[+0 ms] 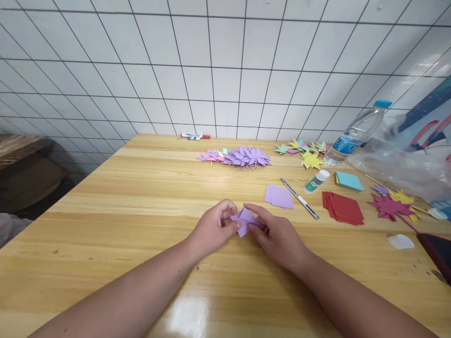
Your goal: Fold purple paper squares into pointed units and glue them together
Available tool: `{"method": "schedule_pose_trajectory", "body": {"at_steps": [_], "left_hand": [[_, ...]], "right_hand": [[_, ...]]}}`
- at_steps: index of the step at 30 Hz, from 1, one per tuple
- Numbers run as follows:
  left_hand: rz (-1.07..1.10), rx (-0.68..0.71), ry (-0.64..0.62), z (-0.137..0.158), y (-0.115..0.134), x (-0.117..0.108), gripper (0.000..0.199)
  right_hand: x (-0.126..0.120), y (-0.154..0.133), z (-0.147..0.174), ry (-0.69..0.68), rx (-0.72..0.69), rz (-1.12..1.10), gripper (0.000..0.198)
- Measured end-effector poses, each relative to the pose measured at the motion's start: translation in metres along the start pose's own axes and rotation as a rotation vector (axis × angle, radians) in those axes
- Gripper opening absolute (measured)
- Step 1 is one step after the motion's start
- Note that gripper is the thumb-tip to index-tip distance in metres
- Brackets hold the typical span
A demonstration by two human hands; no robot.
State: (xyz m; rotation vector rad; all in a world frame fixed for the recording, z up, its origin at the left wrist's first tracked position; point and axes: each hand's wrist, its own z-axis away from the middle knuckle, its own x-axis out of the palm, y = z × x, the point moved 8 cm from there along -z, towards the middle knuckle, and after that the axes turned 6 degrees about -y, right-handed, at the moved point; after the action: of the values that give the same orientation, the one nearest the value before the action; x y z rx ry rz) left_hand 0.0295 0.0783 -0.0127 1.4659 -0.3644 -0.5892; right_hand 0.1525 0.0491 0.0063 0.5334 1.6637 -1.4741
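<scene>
A small purple folded paper (244, 219) is held just above the wooden table, in the middle of the view. My left hand (217, 225) pinches its left side, thumb in front and fingers curled behind. On its right side, my right hand (278, 237) grips the same paper between thumb and fingers. Parts of the paper are hidden by the fingertips. Beyond my right hand lie several loose purple paper squares (279, 196), with a utility knife (299, 198) slanting beside them.
Purple paper leaves (246, 157) are heaped near the tiled wall, beside markers (195, 136). To the right are a glue stick (316, 181), red paper squares (342, 208), blue paper squares (348, 180), a water bottle (355, 134), a dark red paper leaf (390, 206) and a dark-screened device (439, 253).
</scene>
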Motion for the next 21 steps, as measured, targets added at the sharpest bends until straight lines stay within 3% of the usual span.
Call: {"method": "schedule_pose_trajectory", "body": {"at_steps": [5,11,15,21], "left_hand": [[-0.019,0.017,0.029,0.001,0.0,-0.001,0.019],[0.012,0.065,-0.005,0.001,0.005,0.0,0.01],[-0.052,0.017,-0.029,0.001,0.004,0.003,0.02],[-0.092,0.03,-0.045,0.002,0.006,0.003,0.021]], "right_hand": [[-0.004,-0.004,0.001,0.002,-0.024,0.025,0.042],[-0.002,0.004,0.0,-0.007,-0.005,-0.218,0.041],[-0.004,0.005,0.0,0.041,-0.023,-0.268,0.039],[0.005,0.019,-0.004,0.014,0.144,-0.665,0.045]]}}
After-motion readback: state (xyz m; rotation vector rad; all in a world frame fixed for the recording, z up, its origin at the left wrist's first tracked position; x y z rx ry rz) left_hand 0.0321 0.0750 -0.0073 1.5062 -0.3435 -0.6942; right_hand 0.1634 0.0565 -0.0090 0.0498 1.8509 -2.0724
